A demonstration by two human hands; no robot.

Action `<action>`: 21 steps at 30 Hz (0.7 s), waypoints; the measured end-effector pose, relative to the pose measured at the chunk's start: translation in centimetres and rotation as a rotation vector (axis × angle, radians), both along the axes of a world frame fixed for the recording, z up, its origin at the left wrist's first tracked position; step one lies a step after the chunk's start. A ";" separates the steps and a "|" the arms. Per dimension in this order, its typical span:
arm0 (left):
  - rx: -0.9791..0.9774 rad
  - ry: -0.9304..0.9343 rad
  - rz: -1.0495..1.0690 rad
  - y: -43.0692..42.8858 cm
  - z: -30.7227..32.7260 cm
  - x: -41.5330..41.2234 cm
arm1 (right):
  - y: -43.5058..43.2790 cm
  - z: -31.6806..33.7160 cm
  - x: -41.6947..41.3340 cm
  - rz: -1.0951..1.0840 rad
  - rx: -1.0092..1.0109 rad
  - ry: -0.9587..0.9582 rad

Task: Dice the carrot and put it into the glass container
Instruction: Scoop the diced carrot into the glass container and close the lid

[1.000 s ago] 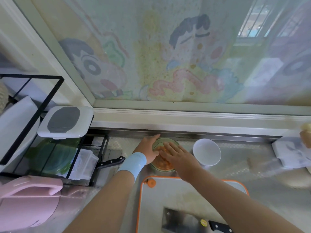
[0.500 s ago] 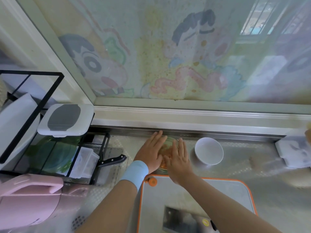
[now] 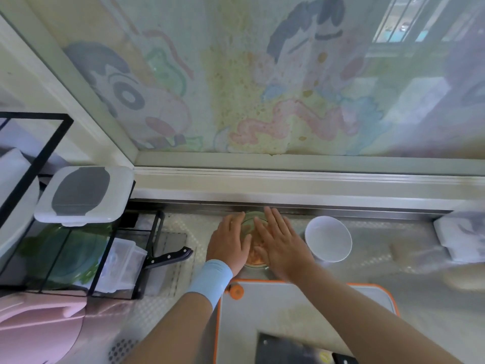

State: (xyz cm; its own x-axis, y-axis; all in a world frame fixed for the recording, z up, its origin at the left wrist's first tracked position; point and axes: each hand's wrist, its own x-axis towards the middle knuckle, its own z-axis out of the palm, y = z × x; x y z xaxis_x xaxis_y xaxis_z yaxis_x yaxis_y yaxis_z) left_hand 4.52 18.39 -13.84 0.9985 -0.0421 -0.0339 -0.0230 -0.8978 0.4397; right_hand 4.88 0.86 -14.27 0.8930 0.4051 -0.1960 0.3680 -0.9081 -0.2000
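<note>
Both arms reach forward. The left hand (image 3: pixel 229 244) and the right hand (image 3: pixel 282 245) are flat with straight fingers, side by side over the glass container (image 3: pixel 249 223) on the tabletop (image 3: pixel 372 269). Orange carrot bits (image 3: pixel 255 260) sit inside it.

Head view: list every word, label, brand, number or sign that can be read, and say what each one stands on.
No text can be read anywhere in this view.
Yellow sticker on the cleaver: too small and blurred to read.
Cartoon drawings on the wall panel: pictures only, no letters visible.
White lidded box: grey patch on the lid, no print visible.
</note>
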 end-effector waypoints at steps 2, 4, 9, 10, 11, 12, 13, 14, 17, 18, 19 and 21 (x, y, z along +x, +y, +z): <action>0.045 -0.014 0.053 0.5 0.2 0.2 | 0.2 0.3 0.1 -0.041 -0.020 -0.008; 0.042 -0.038 0.074 0.7 0.0 -0.1 | 1.1 0.5 -1.0 -0.159 0.012 0.025; -0.082 -0.005 -0.008 -0.6 -0.9 -1.9 | 1.4 -0.1 -2.6 -0.146 0.095 0.059; -0.065 0.008 -0.003 -0.8 -0.9 -1.7 | 1.1 -0.2 -2.2 -0.116 0.095 0.040; -0.043 0.021 0.013 -0.9 -0.8 -1.6 | 0.7 -0.1 -2.1 -0.090 0.086 0.036; -0.021 0.036 0.032 -1.0 -0.6 -1.6 | 0.5 -0.1 -1.8 -0.065 0.067 0.038; -0.001 0.047 0.046 -1.1 -0.4 -1.6 | 0.4 0.1 -1.6 -0.046 0.037 0.050; 0.026 0.062 0.044 -1.2 -0.1 -1.5 | 0.4 0.4 -1.3 -0.033 -0.002 0.073; 0.130 0.124 0.004 -0.8 0.7 -1.4 | 0.5 2.1 -0.9 -0.016 -0.058 0.156; 0.155 0.137 -0.004 -0.7 1.0 -1.5 | 0.3 2.7 -1.0 -0.044 -0.020 0.165; 0.156 0.140 0.001 -0.7 1.4 -1.7 | 0.0 3.4 -1.2 -0.069 0.026 0.149; 0.132 0.115 0.043 -1.2 2.3 -2.5 | -1.4 4.4 -2.4 -0.059 0.113 0.040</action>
